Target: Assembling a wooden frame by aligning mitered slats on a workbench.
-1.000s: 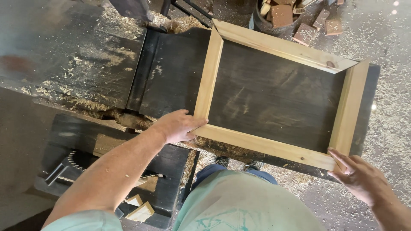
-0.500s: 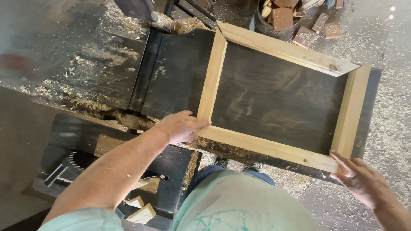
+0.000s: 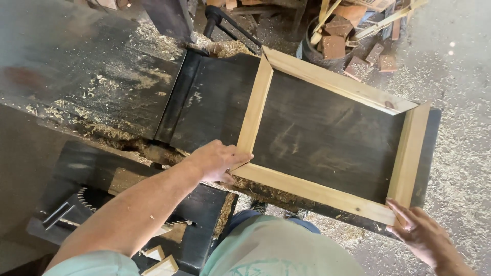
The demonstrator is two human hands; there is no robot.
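Observation:
A rectangular frame of pale wooden strips point(image 3: 317, 189) with mitred corners lies flat on a dark work table point(image 3: 215, 102). My left hand point(image 3: 219, 161) grips the frame's near left corner, fingers wrapped over the edge. My right hand point(image 3: 422, 236) presses its fingertips against the near right corner, fingers spread, palm off the table's edge.
Sawdust covers the table's left part and the floor point(image 3: 460, 153) on the right. A tub of wood offcuts point(image 3: 337, 43) stands beyond the table. Below left sits a dark machine with a toothed saw blade point(image 3: 87, 202) and small wooden blocks point(image 3: 161, 263).
The frame has hardly shifted in view; both hands stay on the same near corners. Only the camera has moved slightly.

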